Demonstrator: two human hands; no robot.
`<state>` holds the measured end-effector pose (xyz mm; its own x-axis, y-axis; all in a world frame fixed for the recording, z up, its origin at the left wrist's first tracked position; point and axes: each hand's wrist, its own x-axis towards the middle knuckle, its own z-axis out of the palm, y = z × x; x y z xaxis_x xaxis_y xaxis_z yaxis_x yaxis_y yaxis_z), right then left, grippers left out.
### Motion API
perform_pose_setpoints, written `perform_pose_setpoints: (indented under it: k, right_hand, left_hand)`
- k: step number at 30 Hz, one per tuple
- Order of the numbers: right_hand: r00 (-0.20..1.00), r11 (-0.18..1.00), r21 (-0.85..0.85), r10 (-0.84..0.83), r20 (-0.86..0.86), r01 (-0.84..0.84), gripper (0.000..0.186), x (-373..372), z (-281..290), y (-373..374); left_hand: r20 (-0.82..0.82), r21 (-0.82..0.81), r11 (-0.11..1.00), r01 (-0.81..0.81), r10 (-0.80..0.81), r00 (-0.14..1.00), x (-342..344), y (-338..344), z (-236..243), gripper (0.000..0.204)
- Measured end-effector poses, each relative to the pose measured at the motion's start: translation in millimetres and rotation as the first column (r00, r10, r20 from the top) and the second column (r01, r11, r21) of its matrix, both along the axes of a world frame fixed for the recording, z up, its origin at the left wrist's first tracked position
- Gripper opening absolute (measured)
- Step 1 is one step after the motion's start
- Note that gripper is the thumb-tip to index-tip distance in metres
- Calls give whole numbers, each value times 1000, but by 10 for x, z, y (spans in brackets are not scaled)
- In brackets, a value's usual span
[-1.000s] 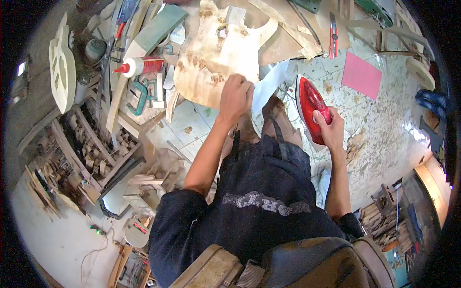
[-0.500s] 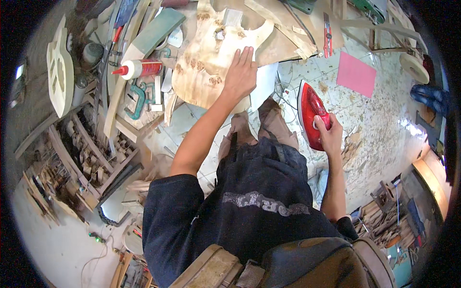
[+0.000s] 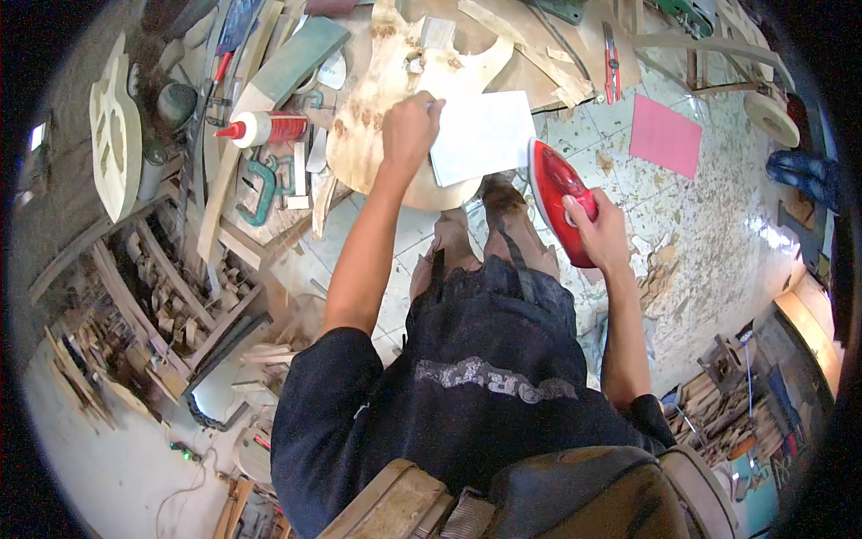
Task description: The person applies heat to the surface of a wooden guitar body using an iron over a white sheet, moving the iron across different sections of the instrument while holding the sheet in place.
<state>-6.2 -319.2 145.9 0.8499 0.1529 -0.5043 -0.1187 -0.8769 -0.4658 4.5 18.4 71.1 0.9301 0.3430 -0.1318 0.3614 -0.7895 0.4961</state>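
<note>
A pale wooden guitar body (image 3: 359,148) with burl figure lies on the workbench in front of me. Over its right part rests a white sheet of paper (image 3: 485,135), partly past the wood's edge. My left hand (image 3: 411,135) is closed at the sheet's left edge, pinching it between thumb and fingers. My right hand (image 3: 599,229) is wrapped round the handle of a red clothes iron (image 3: 555,184). The iron is held in the air beyond the bench edge, its tip close to the paper's right side.
Left on the bench are a white glue bottle (image 3: 262,128) with a red tip, a green clamp (image 3: 260,190) and a green-faced sanding block (image 3: 301,58). A red utility knife (image 3: 611,65) lies at the far right. Pink paper (image 3: 665,136) is on the floor. Another guitar body (image 3: 117,135) stands left.
My left hand has moved left and closed on the white sheet, which now lies over the guitar body. The iron has moved slightly left and up, toward the paper.
</note>
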Motion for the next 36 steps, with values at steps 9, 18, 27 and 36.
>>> perform_pose_setpoints:
  k: [9, 18, 27, 36]
  right_hand:
    - [960, 960, 34, 278, 28, -279, 64, 377, -240, 925]
    - [945, 949, -25, 316, 81, -315, 64, 754, -295, 1210]
    - [951, 954, 6, 298, 80, -299, 62, 787, -291, 1100]
    - [966, 966, -37, 258, 0, -258, 61, 685, -225, 1127]
  left_hand:
    - [121, -83, 993, -81, 91, 989, 24, 76, -212, 34]
    - [347, -62, 996, -68, 85, 934, -347, 51, -447, 26]
    - [408, -154, 973, -171, 220, 886, -267, -30, -523, 20]
    - [406, -124, 985, -117, 158, 900, -110, 55, -577, 19]
